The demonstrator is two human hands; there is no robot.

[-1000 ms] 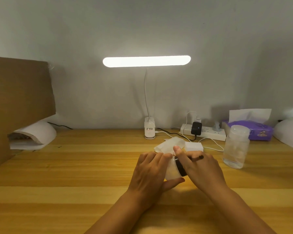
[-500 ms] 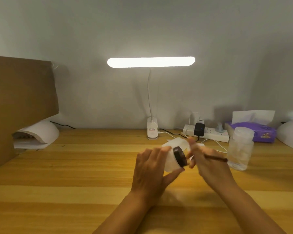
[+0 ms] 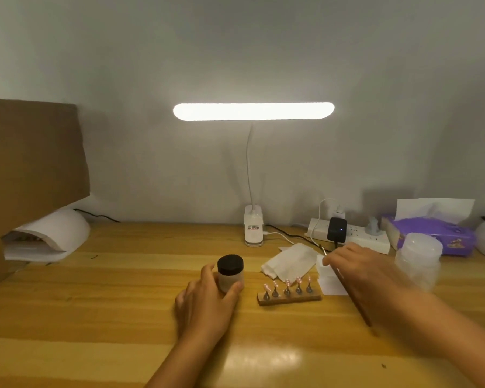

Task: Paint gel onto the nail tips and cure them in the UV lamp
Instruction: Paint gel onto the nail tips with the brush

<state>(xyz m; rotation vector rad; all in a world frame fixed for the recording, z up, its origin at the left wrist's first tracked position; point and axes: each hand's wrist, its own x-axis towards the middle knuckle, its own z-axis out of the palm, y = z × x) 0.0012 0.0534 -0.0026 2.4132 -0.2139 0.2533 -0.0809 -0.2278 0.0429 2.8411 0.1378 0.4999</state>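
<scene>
Standing upright on the wooden desk (image 3: 95, 317), the gel jar (image 3: 230, 273) has a black lid screwed on; contents not visible. Left hand (image 3: 205, 301) wraps the jar from the near side, thumb on its right wall, fingers curled round its left wall, gripping it.

Just right of the jar: wooden holder (image 3: 289, 298) with 5 nail tips (image 3: 287, 284) on small metal stands, in 1 row. The tips look pinkish; finer detail too small to tell.

Right hand (image 3: 370, 275) is beyond and right of the holder, palm down, fingers pinched shut on a thin brush (image 3: 353, 301). The handle runs back under the hand toward the camera; the bristle end is blurred and hard to make out.

Folded white tissue (image 3: 289, 261) lies behind the holder. A white pad (image 3: 332, 284) is partly covered by the right hand.

Clear plastic bottle (image 3: 417, 261), capped, stands to the right; contents cannot be told. Purple tissue box (image 3: 431, 233) behind it, 1 sheet sticking up.

White curing lamp (image 3: 51, 236) sits at far left, partly hidden under a cardboard sheet (image 3: 31, 163). Desk light (image 3: 253, 111) lit, clipped at the back edge. Power strip (image 3: 356, 236) beside it.
</scene>
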